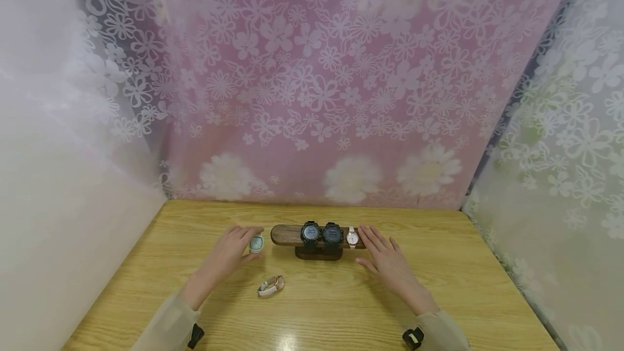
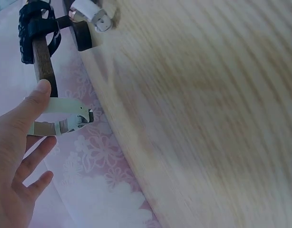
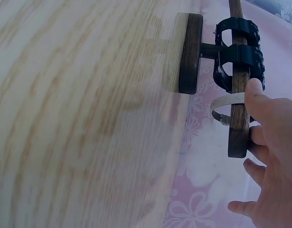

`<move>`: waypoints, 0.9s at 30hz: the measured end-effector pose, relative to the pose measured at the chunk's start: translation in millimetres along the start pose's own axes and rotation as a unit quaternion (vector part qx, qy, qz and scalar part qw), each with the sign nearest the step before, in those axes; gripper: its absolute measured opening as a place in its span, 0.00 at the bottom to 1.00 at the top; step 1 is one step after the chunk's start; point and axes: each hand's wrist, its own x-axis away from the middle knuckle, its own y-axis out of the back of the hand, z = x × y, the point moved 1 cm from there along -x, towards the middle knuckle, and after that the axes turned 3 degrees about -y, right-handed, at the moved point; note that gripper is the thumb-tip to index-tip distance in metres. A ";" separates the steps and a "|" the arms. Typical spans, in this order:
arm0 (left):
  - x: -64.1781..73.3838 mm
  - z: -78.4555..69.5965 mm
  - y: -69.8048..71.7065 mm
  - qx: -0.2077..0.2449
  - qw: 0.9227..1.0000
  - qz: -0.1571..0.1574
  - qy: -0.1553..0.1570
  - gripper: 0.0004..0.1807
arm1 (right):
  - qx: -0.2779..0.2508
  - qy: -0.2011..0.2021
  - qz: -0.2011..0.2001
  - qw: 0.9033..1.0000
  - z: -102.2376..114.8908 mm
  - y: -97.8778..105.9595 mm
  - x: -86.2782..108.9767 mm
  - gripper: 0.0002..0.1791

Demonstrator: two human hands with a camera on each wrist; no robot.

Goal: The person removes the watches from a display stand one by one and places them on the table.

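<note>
My left hand pinches a pale green wristwatch between thumb and fingers, just off the left end of a dark wooden watch stand. In the left wrist view the closed loop of the green wristwatch points its side toward the bar. Two chunky black watches and a small watch with a white strap sit round the stand's bar. At its right end, my right hand has extended, spread fingers around the bar, beside the white-strapped watch; firm contact cannot be judged.
A second white-strapped watch lies on the wooden table in front of the stand. A pink flowered curtain hangs behind the table, with pale panels at both sides. Dark bands circle both wrists.
</note>
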 end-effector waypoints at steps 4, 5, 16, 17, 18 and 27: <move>8.9 -3.1 2.6 0.003 1.000 0.010 0.004 0.31 | -0.004 0.001 -0.004 1.000 0.0 0.3 0.8 0.43; 11.0 -3.9 3.3 0.000 1.000 0.013 0.003 0.31 | -0.003 0.002 -0.006 1.000 0.0 0.2 1.0 0.43; 30.8 -9.8 7.7 -0.020 0.996 0.089 -0.019 0.26 | -0.007 0.002 -0.006 1.000 -0.8 -0.1 0.4 0.42; 32.1 -9.4 7.1 -0.019 0.995 0.095 -0.021 0.26 | -0.007 0.001 -0.003 1.000 -1.4 -0.7 0.4 0.42; 33.1 -9.0 6.5 -0.018 0.995 0.101 -0.022 0.26 | -0.006 0.001 -0.001 1.000 -1.9 -1.4 0.4 0.42; 36.1 -10.5 7.8 -0.019 0.987 0.154 -0.036 0.27 | -0.007 -0.002 0.006 1.000 -2.5 -1.9 0.5 0.43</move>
